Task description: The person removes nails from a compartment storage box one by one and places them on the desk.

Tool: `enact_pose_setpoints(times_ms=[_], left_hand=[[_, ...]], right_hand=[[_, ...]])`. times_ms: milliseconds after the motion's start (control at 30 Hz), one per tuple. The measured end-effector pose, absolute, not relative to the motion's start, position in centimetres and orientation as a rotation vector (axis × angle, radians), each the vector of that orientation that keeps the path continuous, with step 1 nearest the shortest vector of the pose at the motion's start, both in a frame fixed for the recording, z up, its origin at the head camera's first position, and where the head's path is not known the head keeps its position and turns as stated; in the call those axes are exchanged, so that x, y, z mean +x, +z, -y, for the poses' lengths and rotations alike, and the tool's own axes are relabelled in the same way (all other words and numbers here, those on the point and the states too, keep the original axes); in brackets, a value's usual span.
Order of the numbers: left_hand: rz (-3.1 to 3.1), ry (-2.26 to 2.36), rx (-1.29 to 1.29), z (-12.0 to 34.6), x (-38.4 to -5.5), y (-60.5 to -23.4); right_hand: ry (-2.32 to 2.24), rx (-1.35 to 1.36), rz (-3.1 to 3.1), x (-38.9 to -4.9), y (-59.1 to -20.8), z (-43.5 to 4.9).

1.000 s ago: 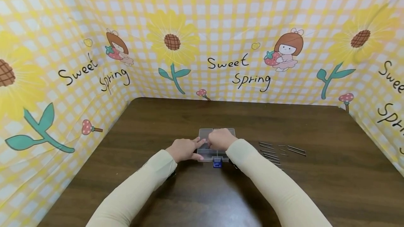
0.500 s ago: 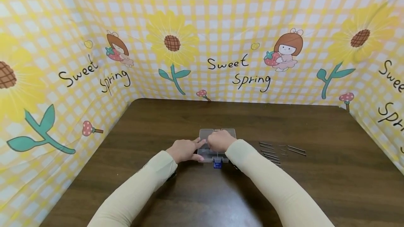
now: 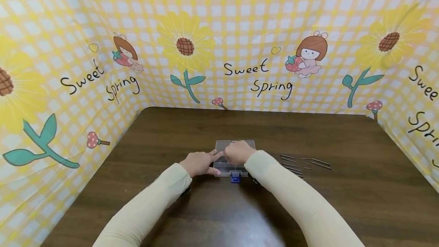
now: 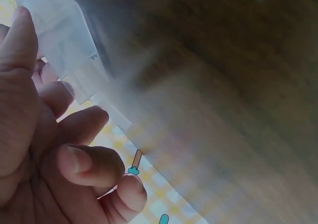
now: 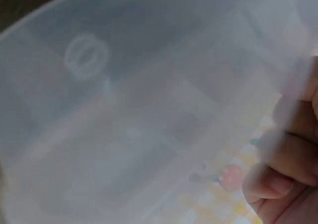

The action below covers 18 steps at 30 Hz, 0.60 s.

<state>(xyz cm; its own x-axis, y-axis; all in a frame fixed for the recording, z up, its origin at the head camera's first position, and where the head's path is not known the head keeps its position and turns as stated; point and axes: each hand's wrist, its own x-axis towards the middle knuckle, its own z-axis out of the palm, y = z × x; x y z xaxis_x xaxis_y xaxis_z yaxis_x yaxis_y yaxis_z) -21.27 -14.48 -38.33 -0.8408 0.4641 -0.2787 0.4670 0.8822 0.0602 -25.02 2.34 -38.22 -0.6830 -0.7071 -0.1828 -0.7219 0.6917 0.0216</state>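
A clear plastic compartment box [image 3: 224, 169] with a blue latch [image 3: 235, 178] at its front sits mid-table. At its left side, my left hand [image 3: 198, 163] touches the box, its thumb by the front corner and its forefinger stretched over the top. My right hand [image 3: 239, 153] is bunched over the middle of the box, knuckles up. Its fingertips are hidden in the head view, so whether they hold anything cannot be seen. In the right wrist view, curled fingers [image 5: 288, 157] show beside and partly through the blurred clear plastic.
Right of the box, several thin dark metal pins or nails [image 3: 320, 162] lie in groups on the brown wooden table [image 3: 171, 129]. A yellow checked cloth [image 3: 205, 87] with flower prints hangs behind and along both sides.
The head view has shifted very slightly. Both hands and the box keep nearly the same places.
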Motion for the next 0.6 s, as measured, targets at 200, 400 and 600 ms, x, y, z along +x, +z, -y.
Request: enact_pose_setpoints(times_ms=[200,400,600], left_hand=[[-2.771,-0.021,0.677,14.5,-21.4,-38.4],[-2.762,0.018,0.664,14.7,-21.2,-38.8],[-2.763,0.02,0.672,14.7,-21.4,-38.7]], right_hand=[[0.075,-1.21,-2.722,-25.1,-37.3,-2.7],[0.012,-1.211,-2.697,-24.7,-36.6,-2.9],[-0.042,-1.119,-2.652,-25.1,-36.1,-3.1]])
